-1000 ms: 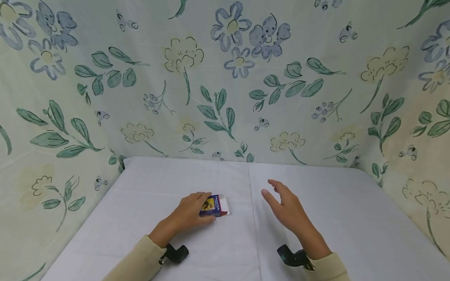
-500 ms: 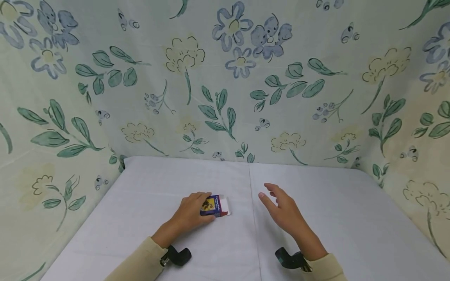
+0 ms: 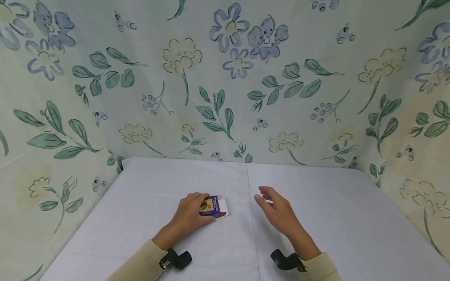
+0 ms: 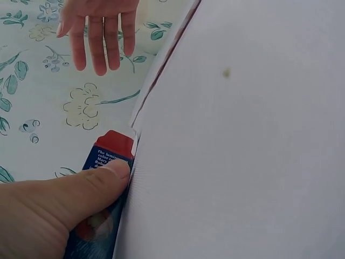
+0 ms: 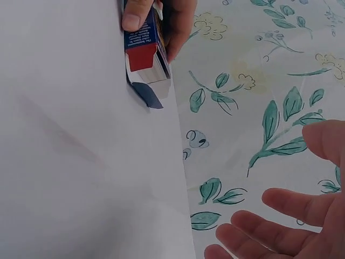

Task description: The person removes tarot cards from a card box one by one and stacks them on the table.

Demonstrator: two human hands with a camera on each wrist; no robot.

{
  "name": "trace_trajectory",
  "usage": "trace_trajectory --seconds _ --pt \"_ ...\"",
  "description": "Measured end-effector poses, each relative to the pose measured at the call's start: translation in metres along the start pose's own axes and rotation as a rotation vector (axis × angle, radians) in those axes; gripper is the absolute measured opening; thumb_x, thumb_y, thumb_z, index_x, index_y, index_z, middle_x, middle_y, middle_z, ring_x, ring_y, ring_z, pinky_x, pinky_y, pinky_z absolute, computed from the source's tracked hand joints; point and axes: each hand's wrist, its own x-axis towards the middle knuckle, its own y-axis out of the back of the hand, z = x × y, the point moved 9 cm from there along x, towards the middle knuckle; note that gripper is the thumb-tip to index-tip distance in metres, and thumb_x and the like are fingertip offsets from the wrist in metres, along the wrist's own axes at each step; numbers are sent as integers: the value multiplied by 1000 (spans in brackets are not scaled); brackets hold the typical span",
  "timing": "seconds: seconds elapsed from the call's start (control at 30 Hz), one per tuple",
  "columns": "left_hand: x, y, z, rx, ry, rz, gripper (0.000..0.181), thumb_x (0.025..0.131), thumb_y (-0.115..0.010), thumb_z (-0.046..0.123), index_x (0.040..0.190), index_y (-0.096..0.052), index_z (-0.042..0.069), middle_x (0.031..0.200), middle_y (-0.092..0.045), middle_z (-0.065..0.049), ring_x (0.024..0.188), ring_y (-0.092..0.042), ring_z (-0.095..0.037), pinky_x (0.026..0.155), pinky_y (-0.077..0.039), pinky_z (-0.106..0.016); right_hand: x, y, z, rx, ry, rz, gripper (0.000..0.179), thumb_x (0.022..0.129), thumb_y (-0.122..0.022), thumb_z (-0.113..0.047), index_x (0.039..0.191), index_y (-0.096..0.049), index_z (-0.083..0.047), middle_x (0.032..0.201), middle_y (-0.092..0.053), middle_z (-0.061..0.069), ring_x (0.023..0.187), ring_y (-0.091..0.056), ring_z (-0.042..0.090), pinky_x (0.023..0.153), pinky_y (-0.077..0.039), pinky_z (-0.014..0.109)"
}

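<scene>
A small dark blue card box (image 3: 209, 206) with a yellow picture lies on the white-covered table, its right end open. My left hand (image 3: 190, 212) grips it from the left, the thumb along the near side and the fingers over the far side. In the left wrist view, the thumb (image 4: 97, 191) presses the printed side below a red flap. From the right wrist view, the box's open end (image 5: 151, 70) shows loose flaps and pale layered edges inside. My right hand (image 3: 279, 212) hovers to the right of the box, fingers loosely bent and holding nothing.
White cloth (image 3: 316, 218) covers the table, with a crease running from back to front between the hands. A floral curtain (image 3: 225, 97) hangs behind the table and along both sides. Black wrist cameras (image 3: 179, 258) sit at both cuffs.
My right hand has drifted a little left and nearer to me, toward the box. The left hand and the card box have stayed nearly in place.
</scene>
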Motion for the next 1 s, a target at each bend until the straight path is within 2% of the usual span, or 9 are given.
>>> trace_trajectory --seconds 0.33,0.47,0.63,0.73,0.87,1.0 --pt "0 1 -2 -65 32 24 77 68 -83 51 128 -59 10 118 -62 -6 102 -54 -19 90 -41 -45 -3 -13 2 43 25 40 53 93 -55 -54 126 -58 -12 118 -64 3 109 -60 24 87 -51 44" --pt "0 1 4 -102 23 17 77 67 -83 51 127 -59 9 116 -62 -6 97 -52 -17 86 -42 -42 -4 -16 0 45 45 73 53 92 -54 -58 122 -61 -15 111 -65 -3 104 -62 19 80 -54 39" --pt "-1 -3 14 -146 13 -1 79 67 -83 52 129 -57 10 118 -61 -4 95 -51 -14 84 -41 -40 -6 -20 -4 86 26 82 49 91 -57 -56 119 -63 -17 106 -65 -10 101 -62 14 77 -55 36" --pt "-3 -4 20 -177 13 -14 80 68 -82 53 131 -56 11 119 -61 -3 96 -51 -14 84 -42 -40 -7 -21 -7 107 9 75 48 90 -60 -54 119 -63 -17 105 -65 -10 101 -63 15 77 -55 37" --pt "-5 -7 26 -206 7 -25 79 69 -82 52 131 -55 11 121 -60 -3 98 -51 -14 85 -42 -41 -9 -22 -13 124 28 55 46 91 -61 -50 119 -63 -14 107 -67 -3 101 -63 20 78 -55 40" --pt "-7 -8 32 -228 -10 -26 77 70 -82 51 130 -55 11 120 -60 -2 98 -51 -13 85 -41 -41 -11 -24 -18 151 32 22 40 92 -62 -44 119 -63 -14 108 -67 -1 102 -63 21 81 -54 37"
